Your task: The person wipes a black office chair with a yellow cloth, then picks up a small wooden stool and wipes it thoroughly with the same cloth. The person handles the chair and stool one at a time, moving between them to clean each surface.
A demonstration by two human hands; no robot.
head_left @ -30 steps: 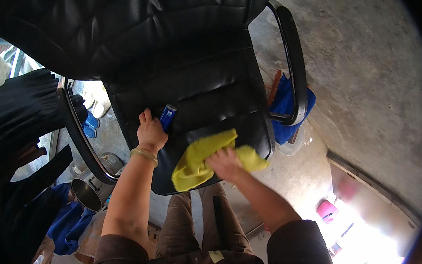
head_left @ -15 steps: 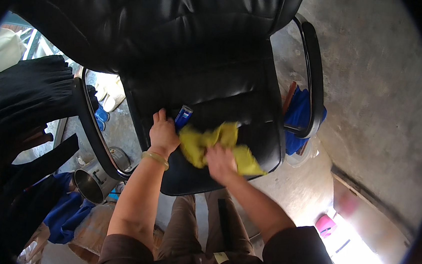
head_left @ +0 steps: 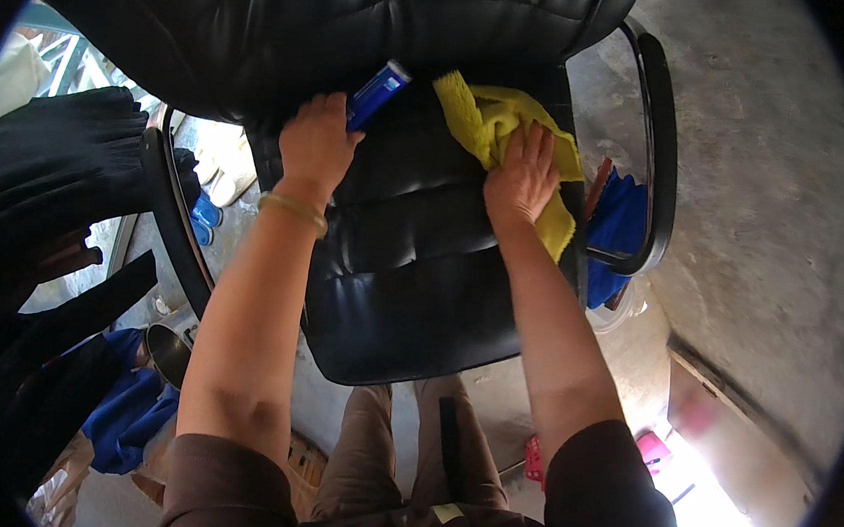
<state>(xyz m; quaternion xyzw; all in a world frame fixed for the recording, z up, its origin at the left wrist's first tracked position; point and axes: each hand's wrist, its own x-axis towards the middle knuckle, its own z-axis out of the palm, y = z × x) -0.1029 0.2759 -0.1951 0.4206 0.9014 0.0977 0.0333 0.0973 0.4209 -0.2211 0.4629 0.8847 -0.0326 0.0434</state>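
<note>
Before me stands a black padded armchair (head_left: 408, 307) with a seamed, shiny seat. A yellow cloth (head_left: 480, 118) lies bunched on the right rear part of that seat, under my right hand (head_left: 525, 172), which presses on it and grips it. Farther left, my left hand (head_left: 317, 144) is closed around a blue tube (head_left: 379, 94) that sticks out past the fingers toward the backrest. The lower end of the tube is hidden in my palm. A pale bangle sits on my left wrist.
Black garments (head_left: 60, 152) hang close to the left armrest (head_left: 174, 207). Beneath them are a metal pot (head_left: 168, 354) and blue fabric (head_left: 132, 419). Beyond the right armrest (head_left: 657, 154), a blue cloth (head_left: 613, 240) hangs near the grey wall (head_left: 761, 173).
Both hands have moved farther back over the seat. The yellow cloth went with my right hand, toward the right rear; the blue tube went with my left, toward the backrest.
</note>
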